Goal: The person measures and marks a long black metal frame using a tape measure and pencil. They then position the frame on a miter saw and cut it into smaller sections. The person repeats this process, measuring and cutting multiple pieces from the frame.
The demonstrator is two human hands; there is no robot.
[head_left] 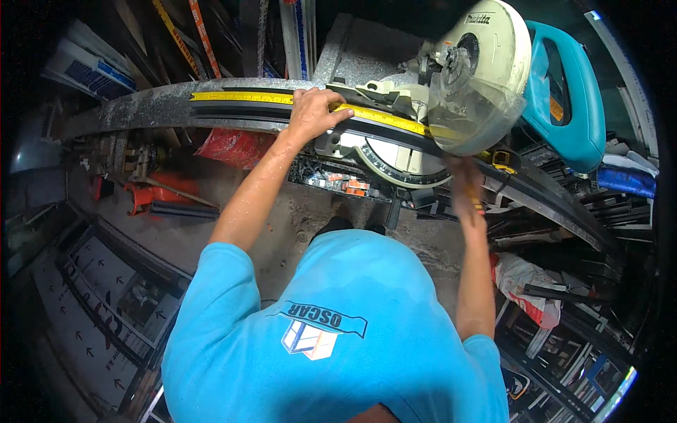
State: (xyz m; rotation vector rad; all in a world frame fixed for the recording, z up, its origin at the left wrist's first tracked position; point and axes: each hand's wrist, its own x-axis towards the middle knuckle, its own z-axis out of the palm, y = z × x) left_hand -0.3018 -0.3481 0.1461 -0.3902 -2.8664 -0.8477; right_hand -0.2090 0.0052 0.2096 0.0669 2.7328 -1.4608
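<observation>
A yellow tape measure blade (384,118) runs along a long dark metal profile (247,110), which lies on the bench by the saw's fence. My left hand (314,113) is closed over the blade and profile, thumb pointing right along the tape. The tape measure's case (503,161), yellow and black, sits at the right end, beyond the saw head. My right hand (465,189) is below the saw's guard, smeared by motion. A slim thing with an orange end (479,208) shows in its grip, too blurred to name.
A mitre saw (486,49) with a teal handle (568,99) and clear guard stands over the bench at right. Its round base (402,158) is below the profile. Upright profiles (300,39) lean behind. Orange plastic things (162,190) and a white-red sack (529,285) lie lower down.
</observation>
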